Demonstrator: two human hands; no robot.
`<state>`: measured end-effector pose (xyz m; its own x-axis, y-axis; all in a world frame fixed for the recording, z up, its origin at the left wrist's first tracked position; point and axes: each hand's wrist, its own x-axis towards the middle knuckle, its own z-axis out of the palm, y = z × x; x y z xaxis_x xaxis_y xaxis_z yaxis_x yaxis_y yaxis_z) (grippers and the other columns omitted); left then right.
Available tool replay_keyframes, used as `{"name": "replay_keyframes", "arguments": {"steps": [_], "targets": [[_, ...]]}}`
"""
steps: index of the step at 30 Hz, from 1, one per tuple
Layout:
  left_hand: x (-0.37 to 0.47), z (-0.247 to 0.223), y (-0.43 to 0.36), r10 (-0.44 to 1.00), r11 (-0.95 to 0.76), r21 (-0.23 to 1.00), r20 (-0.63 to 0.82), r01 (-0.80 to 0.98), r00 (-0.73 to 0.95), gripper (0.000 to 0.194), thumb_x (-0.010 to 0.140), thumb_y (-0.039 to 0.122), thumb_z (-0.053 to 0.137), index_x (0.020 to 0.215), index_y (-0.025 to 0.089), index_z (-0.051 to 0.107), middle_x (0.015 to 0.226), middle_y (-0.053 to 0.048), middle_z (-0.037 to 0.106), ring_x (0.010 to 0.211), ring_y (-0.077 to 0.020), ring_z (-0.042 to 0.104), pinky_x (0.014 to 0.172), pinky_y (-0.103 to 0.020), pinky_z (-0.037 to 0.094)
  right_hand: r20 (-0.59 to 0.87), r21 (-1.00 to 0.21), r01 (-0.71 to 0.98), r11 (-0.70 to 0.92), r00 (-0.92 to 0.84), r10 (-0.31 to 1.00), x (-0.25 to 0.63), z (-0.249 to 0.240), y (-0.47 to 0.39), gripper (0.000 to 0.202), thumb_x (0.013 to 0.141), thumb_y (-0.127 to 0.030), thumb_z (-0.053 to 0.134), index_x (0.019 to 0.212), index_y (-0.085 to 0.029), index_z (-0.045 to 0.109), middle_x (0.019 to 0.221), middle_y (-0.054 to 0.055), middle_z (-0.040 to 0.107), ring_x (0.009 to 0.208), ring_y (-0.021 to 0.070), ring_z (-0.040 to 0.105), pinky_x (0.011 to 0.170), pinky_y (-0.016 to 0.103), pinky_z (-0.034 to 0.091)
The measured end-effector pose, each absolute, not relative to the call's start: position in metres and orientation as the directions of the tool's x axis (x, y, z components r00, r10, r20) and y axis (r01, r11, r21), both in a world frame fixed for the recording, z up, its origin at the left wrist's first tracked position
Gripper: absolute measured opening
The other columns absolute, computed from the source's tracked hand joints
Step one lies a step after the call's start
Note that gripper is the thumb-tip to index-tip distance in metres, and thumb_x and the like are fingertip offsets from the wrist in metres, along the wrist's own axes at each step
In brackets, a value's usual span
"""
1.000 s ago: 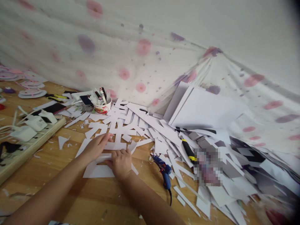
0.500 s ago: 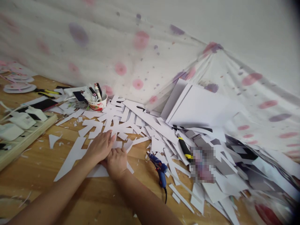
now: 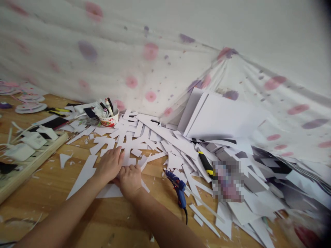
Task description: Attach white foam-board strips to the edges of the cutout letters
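Wooden tabletop [image 3: 111, 224], white cut paper [image 3: 111, 192], beneath both hands [image 3: 109, 165] [image 3: 130, 179]

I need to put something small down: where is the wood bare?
Between the forearms, the wood is mostly bare; a narrower patch lies between the right hand and the glue gun. Small scraps dot the wood beside the power strip. Beyond the left hand and right of the glue gun, white pieces crowd it.

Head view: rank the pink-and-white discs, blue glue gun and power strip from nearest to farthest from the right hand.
1. Blue glue gun, just right of the right hand.
2. Power strip, off to the left.
3. Pink-and-white discs, far back left.
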<state>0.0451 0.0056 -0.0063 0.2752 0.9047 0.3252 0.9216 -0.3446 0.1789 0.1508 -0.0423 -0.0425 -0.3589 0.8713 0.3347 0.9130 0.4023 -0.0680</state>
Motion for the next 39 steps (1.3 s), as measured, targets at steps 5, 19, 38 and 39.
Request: {"name": "replay_keyframes", "arguments": {"steps": [5,19,38,39], "targets": [[0.049,-0.012,0.006,0.907,-0.303,0.115,0.338,0.946,0.25,0.049,0.089,0.035,0.024,0.12,0.003,0.047,0.104,-0.017,0.062,0.099,-0.0279,0.055,0.087,-0.039,0.041,0.316,-0.081,0.908,0.411,-0.367,0.875,0.151,-0.043,-0.043,0.034,0.081,-0.046,0.054,0.073,-0.013,0.06,0.066,0.009,0.064,0.065,0.021,0.057,0.065,0.037,0.038],[0.047,-0.012,0.007,0.91,-0.287,0.126,0.345,0.95,0.229,0.052,0.089,0.037,0.023,0.12,0.002,0.048,0.103,-0.018,0.063,0.097,-0.0288,0.056,0.085,-0.04,0.042,0.16,0.014,0.866,0.5,-0.495,0.854,0.195,-0.014,-0.041,0.02,0.079,-0.029,0.057,0.089,-0.012,0.06,0.086,0.01,0.063,0.093,0.0242,0.05,0.096,0.041,0.025],[0.097,-0.017,0.009,0.855,-0.372,0.164,0.444,0.914,0.268,0.045,0.089,0.029,0.027,0.119,0.001,0.046,0.099,-0.019,0.061,0.098,-0.0271,0.052,0.089,-0.039,0.039,0.279,-0.142,0.808,0.572,-0.522,0.806,0.212,-0.027,-0.041,0.051,0.076,-0.016,0.048,0.125,-0.002,0.046,0.11,0.018,0.058,0.112,0.0266,0.042,0.106,0.045,0.02],[0.097,-0.016,0.009,0.852,-0.38,0.158,0.444,0.911,0.278,0.045,0.089,0.029,0.027,0.118,0.001,0.046,0.098,-0.019,0.061,0.097,-0.0271,0.053,0.089,-0.039,0.039,0.304,-0.195,0.8,0.568,-0.502,0.81,0.217,-0.024,-0.043,0.051,0.072,-0.013,0.049,0.122,-0.004,0.048,0.112,0.017,0.056,0.115,0.0265,0.04,0.106,0.046,0.019]]}}
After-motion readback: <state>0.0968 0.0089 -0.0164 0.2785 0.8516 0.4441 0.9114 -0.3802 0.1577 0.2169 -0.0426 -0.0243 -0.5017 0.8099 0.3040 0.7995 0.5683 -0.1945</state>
